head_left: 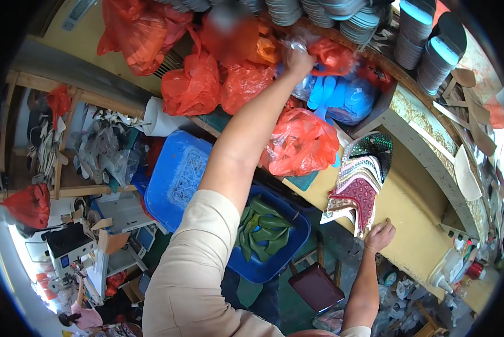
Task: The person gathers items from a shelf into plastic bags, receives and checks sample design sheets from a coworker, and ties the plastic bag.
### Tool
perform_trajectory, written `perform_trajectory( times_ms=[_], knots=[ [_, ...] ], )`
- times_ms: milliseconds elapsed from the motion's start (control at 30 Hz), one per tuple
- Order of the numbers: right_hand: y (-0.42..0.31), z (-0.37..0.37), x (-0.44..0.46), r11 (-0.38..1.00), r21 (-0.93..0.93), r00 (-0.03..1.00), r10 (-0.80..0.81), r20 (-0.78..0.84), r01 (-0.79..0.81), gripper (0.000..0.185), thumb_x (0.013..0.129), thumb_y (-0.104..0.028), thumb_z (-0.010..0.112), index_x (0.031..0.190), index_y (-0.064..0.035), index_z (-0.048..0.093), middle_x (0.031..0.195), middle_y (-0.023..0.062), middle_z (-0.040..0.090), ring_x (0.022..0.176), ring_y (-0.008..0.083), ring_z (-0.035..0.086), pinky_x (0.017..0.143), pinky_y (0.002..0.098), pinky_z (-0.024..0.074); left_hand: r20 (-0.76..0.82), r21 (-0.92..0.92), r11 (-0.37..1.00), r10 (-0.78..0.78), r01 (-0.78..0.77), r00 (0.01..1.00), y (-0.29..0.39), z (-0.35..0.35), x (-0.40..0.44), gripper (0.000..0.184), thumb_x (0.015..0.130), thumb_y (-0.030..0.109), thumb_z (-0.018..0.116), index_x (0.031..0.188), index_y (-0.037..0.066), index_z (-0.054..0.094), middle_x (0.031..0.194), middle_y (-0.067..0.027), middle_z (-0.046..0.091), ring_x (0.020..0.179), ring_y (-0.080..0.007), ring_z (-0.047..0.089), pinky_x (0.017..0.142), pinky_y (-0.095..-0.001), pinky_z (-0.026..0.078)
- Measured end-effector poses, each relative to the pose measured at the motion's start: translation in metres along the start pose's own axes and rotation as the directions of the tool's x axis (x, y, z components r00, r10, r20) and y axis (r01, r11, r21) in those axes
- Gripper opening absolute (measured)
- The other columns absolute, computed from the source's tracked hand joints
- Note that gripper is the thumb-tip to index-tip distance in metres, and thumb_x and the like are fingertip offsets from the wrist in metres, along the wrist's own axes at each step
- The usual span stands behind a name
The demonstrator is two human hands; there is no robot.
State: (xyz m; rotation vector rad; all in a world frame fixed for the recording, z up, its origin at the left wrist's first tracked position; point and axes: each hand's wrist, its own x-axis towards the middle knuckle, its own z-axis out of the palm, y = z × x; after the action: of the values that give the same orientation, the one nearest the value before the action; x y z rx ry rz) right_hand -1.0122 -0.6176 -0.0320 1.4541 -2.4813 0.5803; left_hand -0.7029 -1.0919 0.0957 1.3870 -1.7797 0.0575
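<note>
My left hand (298,60) reaches far across to the back of the bench. Its fingers are closed on a thin clear plastic bag (298,40), which partly covers them, beside a red plastic bag (335,56). On the yellow tabletop my right hand (380,235) rests with curled fingers and nothing visible in them. Just beyond it lies a fanned stack of shoe upper pieces (360,194) in maroon, white, gold and dark green. Blue shoe-shaped pieces (326,92) and a filled red bag (300,141) lie between my hands.
Stacks of grey insoles (414,33) stand along the upper shelf. More red bags (191,87) line the back. Below the bench, a blue bin (288,247) holds green pieces (263,224), near a dark stool (316,286). A person in pink (87,315) is at lower left.
</note>
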Motion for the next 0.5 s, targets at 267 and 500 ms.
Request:
perform_trajectory(
  times_ms=[267, 500],
  knots=[
    [-0.003, -0.003, -0.001, 1.0, -0.017, 1.0, 0.01, -0.003, -0.01, 0.032, 0.081, -0.011, 0.05, 0.111, -0.0028, 0.057, 0.094, 0.0173, 0.053, 0.089, 0.0348, 0.052, 0.079, 0.0437, 0.0422, -0.009, -0.171, 0.923, 0.348, -0.345, 0.937, 0.004, -0.093, -0.054, 0.027, 0.069, 0.016, 0.072, 0.093, 0.007, 0.066, 0.087, -0.016, 0.065, 0.084, -0.0376, 0.06, 0.076, -0.0484, 0.046],
    [-0.005, -0.005, 0.0, 1.0, -0.009, 1.0, 0.006, -0.005, -0.006, 0.032, 0.08, -0.011, 0.05, 0.111, -0.0029, 0.056, 0.095, 0.0173, 0.053, 0.09, 0.035, 0.052, 0.08, 0.0435, 0.0423, -0.037, 0.277, 0.956, 0.106, -0.092, 0.994, -0.023, -0.102, 0.005, 0.033, 0.072, 0.019, 0.071, 0.101, 0.005, 0.063, 0.1, -0.0171, 0.063, 0.097, -0.0382, 0.057, 0.084, -0.0505, 0.041]
  ],
)
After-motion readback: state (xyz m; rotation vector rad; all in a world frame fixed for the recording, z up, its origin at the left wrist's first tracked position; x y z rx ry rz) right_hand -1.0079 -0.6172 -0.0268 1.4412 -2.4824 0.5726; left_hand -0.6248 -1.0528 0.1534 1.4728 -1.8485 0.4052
